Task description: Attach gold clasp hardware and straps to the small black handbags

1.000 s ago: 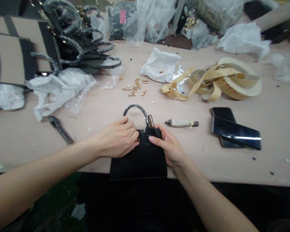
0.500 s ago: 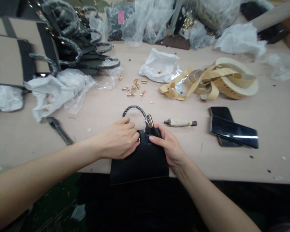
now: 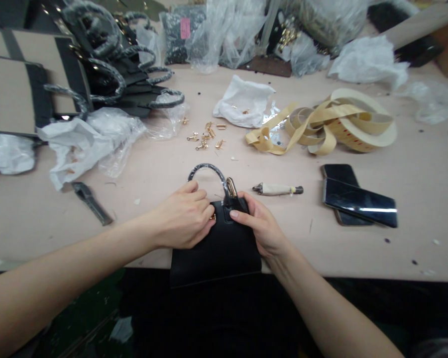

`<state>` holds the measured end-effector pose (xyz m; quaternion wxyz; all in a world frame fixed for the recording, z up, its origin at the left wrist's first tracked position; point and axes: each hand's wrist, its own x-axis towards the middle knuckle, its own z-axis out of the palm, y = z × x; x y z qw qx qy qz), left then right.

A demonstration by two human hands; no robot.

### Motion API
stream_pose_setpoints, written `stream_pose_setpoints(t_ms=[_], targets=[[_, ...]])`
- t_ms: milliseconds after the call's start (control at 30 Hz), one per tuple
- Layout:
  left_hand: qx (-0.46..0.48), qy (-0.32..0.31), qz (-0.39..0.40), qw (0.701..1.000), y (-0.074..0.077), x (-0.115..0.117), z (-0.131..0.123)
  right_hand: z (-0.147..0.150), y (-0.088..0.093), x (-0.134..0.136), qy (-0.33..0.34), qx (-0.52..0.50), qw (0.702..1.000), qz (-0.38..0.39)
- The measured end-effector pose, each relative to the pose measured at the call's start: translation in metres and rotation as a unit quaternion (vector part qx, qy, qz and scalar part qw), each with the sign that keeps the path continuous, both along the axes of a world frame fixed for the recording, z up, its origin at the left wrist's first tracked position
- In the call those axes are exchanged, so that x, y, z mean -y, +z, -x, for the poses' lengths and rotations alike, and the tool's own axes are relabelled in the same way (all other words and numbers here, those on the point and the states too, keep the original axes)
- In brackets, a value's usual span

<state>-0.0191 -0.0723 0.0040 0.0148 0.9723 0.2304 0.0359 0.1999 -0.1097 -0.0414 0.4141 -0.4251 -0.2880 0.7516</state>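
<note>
A small black handbag (image 3: 224, 253) lies at the table's front edge, its lower part reaching past the edge. Its curved handle (image 3: 208, 167), wrapped in clear film, stands up toward the back. My left hand (image 3: 186, 215) is closed over the bag's upper left, fingers curled on a gold metal fitting (image 3: 213, 217) that is mostly hidden. With the thumb on top near the handle's base, my right hand (image 3: 259, 223) grips the bag's right side. Another gold fitting (image 3: 231, 187) stands at the right end of the handle.
Loose gold fittings (image 3: 209, 133) lie beyond the bag. A cloth-wrapped tool (image 3: 278, 189) and two stacked phones (image 3: 362, 201) are to the right. Yellow tape (image 3: 328, 124) is behind them. At left are a dark tool (image 3: 92, 203), plastic wrapping (image 3: 93, 139) and several bags (image 3: 18, 94).
Both hands keep nearly the same hold on the handbag. The view has shifted very slightly; nothing else visibly moved.
</note>
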Motion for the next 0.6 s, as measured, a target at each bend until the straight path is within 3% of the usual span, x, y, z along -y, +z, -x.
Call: stream_pose_setpoints(t_ms=[100, 233, 300, 333, 400, 467, 533, 600], targets=[[-0.002, 0.01, -0.004, 1.0, 0.003, 0.002, -0.001, 0.001, 0.001, 0.0, 0.008, 0.001, 1.0, -0.001], [0.031, 0.05, -0.006, 0.998, 0.017, 0.01, 0.009, 0.0, 0.004, 0.0, -0.007, -0.021, 1.0, 0.013], [0.15, 0.137, -0.015, 0.979, 0.021, 0.017, 0.017, 0.0, 0.005, -0.001, -0.024, -0.045, 0.998, 0.023], [0.237, 0.205, -0.013, 0.95, 0.02, 0.02, 0.021, 0.0, 0.005, -0.001, -0.029, -0.054, 0.998, 0.025], [0.411, 0.334, 0.071, 0.845, 0.011, 0.025, 0.026, 0.0, 0.005, -0.002, -0.03, -0.062, 0.997, 0.022], [0.511, 0.399, 0.276, 0.709, -0.002, 0.029, 0.026, 0.001, 0.005, -0.002, -0.033, -0.063, 0.997, 0.021], [0.543, 0.39, 0.481, 0.567, -0.015, 0.033, 0.023, 0.002, 0.004, -0.002, -0.039, -0.063, 0.997, 0.023], [0.56, 0.373, 0.582, 0.456, -0.024, 0.036, 0.019, 0.003, 0.003, -0.003, -0.047, -0.061, 0.997, 0.024]])
